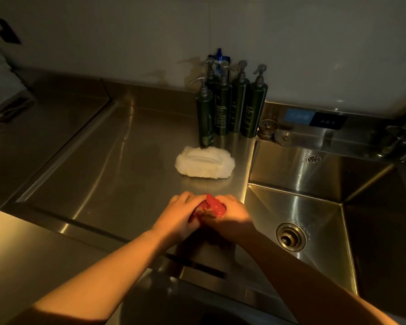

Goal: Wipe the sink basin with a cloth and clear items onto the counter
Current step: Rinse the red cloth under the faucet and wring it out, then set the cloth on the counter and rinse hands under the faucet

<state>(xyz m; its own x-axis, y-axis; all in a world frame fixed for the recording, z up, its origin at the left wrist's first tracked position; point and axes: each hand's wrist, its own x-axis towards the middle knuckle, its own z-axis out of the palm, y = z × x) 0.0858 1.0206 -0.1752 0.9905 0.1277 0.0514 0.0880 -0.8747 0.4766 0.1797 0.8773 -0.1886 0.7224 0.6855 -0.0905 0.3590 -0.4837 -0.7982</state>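
Clutching one red cloth [215, 207], left hand [176, 218] and right hand [231, 220] meet above open bench [117, 160] beside the sink [288, 170] edge, five bottles [223, 109] beyond.

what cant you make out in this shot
Head view only.
red cloth: mostly covered by the left hand and right hand gripping it.
pump bottles: label text too small and dim.
faucet: cut off by the right edge.
blue item: mostly hidden behind the pump bottles.

The red cloth [215, 205] is mostly hidden (bottle labels [221, 113] too small to read)
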